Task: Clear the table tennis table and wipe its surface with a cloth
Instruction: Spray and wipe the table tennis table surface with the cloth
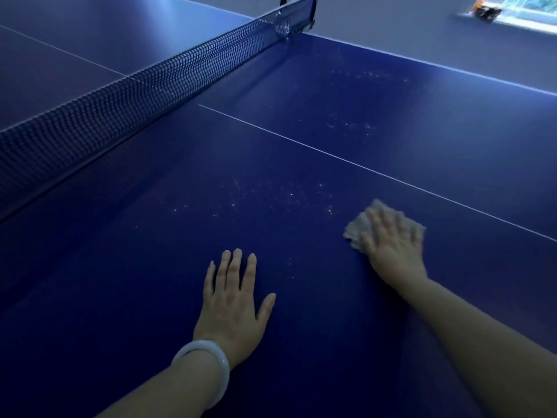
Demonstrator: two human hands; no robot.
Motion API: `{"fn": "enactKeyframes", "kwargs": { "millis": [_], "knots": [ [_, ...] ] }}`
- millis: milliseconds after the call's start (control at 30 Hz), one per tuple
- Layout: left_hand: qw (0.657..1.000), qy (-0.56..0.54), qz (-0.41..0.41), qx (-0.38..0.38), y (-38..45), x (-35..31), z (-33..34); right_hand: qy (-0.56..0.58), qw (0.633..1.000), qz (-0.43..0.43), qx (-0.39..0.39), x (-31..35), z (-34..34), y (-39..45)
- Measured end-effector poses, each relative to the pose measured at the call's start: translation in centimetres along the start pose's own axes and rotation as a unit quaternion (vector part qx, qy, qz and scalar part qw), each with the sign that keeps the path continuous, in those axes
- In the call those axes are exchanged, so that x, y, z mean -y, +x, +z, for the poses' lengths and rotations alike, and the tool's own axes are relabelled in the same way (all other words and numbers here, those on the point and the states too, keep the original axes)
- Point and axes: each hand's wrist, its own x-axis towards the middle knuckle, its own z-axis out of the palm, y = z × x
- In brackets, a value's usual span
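My right hand (393,239) lies flat with its fingers spread out on the grey cloth (358,227), pressing it onto the blue table (301,342) just on my side of the thin white line (346,159) that runs across the top. My left hand (233,300) is flat on the table too, fingers straight and holding nothing, with a white bangle (208,369) on the wrist. The net (126,107) stands well away on the left, the far edge of the table is up at the right, and between them is lots of bare blue top with little white specks (271,197) just ahead of my hands
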Motion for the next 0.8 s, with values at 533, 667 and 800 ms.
{"fn": "enactKeyframes", "kwargs": {
  "millis": [533, 667, 800],
  "knots": [
    [1.0, 0.017, 0.0, 0.01, -0.1, 0.1, 0.1, 0.048, 0.991, -0.056, 0.114, 17.2, -1.1, 11.4],
    [1.0, 0.015, -0.006, 0.003, 0.0, 0.0, 0.0, 0.002, 0.974, -0.21, 0.09, 17.6, 0.0, 7.0],
    [1.0, 0.01, -0.005, 0.004, -0.1, 0.0, 0.0, -0.047, 0.993, -0.091, 0.063, 7.6, -1.7, 7.7]
  ]
}}
